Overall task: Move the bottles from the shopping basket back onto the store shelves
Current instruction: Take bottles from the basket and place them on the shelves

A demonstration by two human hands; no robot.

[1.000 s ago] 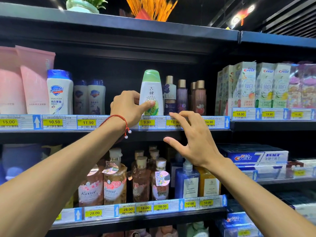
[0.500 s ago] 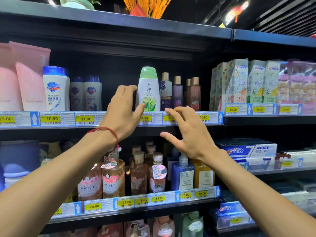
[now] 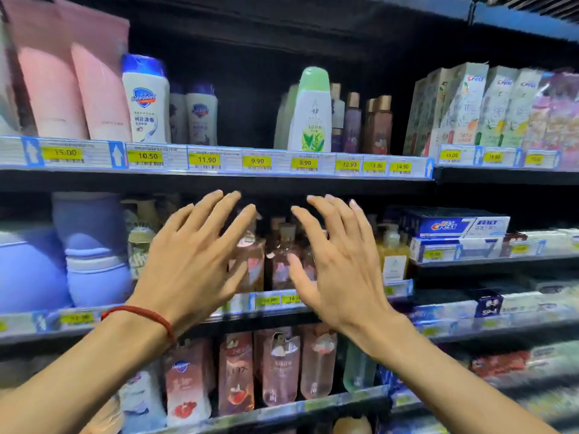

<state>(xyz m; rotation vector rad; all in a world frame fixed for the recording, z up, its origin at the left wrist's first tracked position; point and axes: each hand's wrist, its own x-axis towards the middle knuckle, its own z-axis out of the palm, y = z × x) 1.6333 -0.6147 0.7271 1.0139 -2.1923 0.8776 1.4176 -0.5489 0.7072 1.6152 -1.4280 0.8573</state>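
A white bottle with a green cap stands upright on the upper shelf, above a 9.90 price tag. My left hand, with a red cord at the wrist, and my right hand hover side by side below that shelf, in front of the pink pump bottles on the middle shelf. Both hands have spread, straight fingers and hold nothing. The shopping basket is out of view.
White bottles with blue caps and pink tubes stand left on the upper shelf, small purple and brown bottles right of the green-capped one. Toothpaste boxes fill the right bay. Blue tubs sit at left.
My left hand has let go of the green-capped bottle, which stays on the upper shelf. Both hands have dropped below that shelf and opened wide. The view has tilted downward.
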